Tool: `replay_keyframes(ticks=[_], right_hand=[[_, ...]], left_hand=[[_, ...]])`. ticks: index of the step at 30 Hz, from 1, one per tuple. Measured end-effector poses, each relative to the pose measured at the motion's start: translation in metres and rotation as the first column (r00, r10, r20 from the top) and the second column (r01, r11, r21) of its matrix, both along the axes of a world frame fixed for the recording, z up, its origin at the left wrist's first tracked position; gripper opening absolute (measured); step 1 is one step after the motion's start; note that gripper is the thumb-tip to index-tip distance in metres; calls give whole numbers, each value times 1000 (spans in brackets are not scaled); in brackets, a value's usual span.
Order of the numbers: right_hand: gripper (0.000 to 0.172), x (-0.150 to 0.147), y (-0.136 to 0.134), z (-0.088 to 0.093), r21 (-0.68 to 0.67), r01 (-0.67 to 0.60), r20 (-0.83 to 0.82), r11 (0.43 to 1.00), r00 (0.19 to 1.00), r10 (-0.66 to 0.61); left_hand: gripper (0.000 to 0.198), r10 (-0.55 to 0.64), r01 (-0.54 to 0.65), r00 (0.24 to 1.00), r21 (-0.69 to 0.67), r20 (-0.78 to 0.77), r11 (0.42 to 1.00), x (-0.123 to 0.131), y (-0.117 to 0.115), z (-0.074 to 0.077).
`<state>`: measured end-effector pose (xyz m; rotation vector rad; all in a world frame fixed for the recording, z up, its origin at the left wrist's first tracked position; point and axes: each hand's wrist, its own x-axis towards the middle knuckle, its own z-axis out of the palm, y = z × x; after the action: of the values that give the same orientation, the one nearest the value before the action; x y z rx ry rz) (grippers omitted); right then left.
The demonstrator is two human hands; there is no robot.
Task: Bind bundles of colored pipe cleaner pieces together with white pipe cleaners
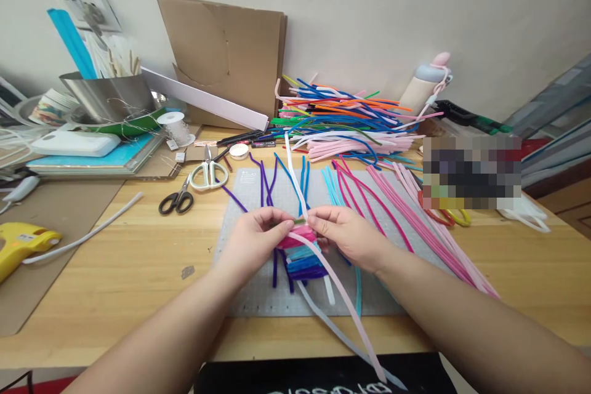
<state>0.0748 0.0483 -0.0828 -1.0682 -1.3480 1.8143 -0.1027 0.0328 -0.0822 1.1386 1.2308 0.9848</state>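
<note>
My left hand (255, 235) and my right hand (345, 233) meet over a grey cutting mat (252, 295), both pinching a small green pipe cleaner piece (300, 220) between their fingertips. Just below the fingers lies a woven bundle of pipe cleaners (300, 253) in pink, teal, blue and purple. A pale pink pipe cleaner (351, 314) runs from the bundle toward me, and a white one (293, 175) runs away from it. Loose purple, blue and pink pipe cleaners fan out on the mat around the hands.
A large pile of coloured pipe cleaners (344, 117) lies at the back by cardboard (226, 55). Black scissors (178, 198) and white-handled scissors (209, 173) lie left of the mat. A yellow glue gun (23, 245) sits far left. Long pink pipe cleaners (429, 228) stretch to the right.
</note>
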Motion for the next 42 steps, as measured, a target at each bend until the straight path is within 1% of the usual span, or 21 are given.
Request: replay_keyframes(ticks=[2, 5, 8, 12, 15, 18, 20, 22, 25, 27, 30, 34, 42], right_hand=[[33, 1, 1, -3, -22, -4, -44, 1000, 999, 3], [30, 2, 2, -5, -29, 26, -28, 999, 999, -27], [29, 2, 2, -4, -17, 61, 4, 998, 998, -61], [29, 1, 2, -1, -10, 61, 2, 998, 998, -61], [30, 0, 1, -1, -12, 67, 1, 998, 998, -67], [31, -1, -1, 0, -3, 88, 22, 996, 996, -88], [31, -2, -2, 0, 19, 95, 48, 995, 994, -96], [30, -2, -2, 0, 52, 121, 55, 991, 991, -124], [26, -1, 0, -2, 101, 208, 19, 973, 977, -211], [25, 1, 1, -3, 116, 271, -4, 956, 962, -272], [25, 1, 2, -5, 116, 331, -22, 937, 944, -330], [25, 1, 2, -8, 136, 350, -54, 927, 937, -346], [19, 3, 3, -10, 297, 355, -51, 886, 933, -356]], left_hand=[[18, 21, -21, 1000, 17, -9, 1000, -1, 1, 0], [17, 31, -29, 999, 45, -35, 999, -1, 0, 0], [16, 17, -13, 999, 71, -51, 997, 0, 0, 1], [16, -13, 22, 996, 101, -88, 995, 0, 0, 0], [15, -9, 32, 986, 140, -168, 990, 0, -1, -1], [13, 5, 61, 955, 214, -298, 975, 1, -3, -1], [12, 11, 78, 940, 247, -340, 966, 1, -4, -1], [14, 5, 64, 959, 235, -284, 970, 1, -5, -1], [27, 12, 1, 997, 164, -78, 986, 2, -4, -1], [32, 37, -41, 999, 124, 38, 991, 2, -3, -1], [29, 67, -79, 986, 73, 155, 994, 1, -1, 0], [25, 61, -66, 977, 20, 205, 998, 0, 0, 1], [25, 114, -124, 956, 19, 270, 992, 3, 0, 2]])
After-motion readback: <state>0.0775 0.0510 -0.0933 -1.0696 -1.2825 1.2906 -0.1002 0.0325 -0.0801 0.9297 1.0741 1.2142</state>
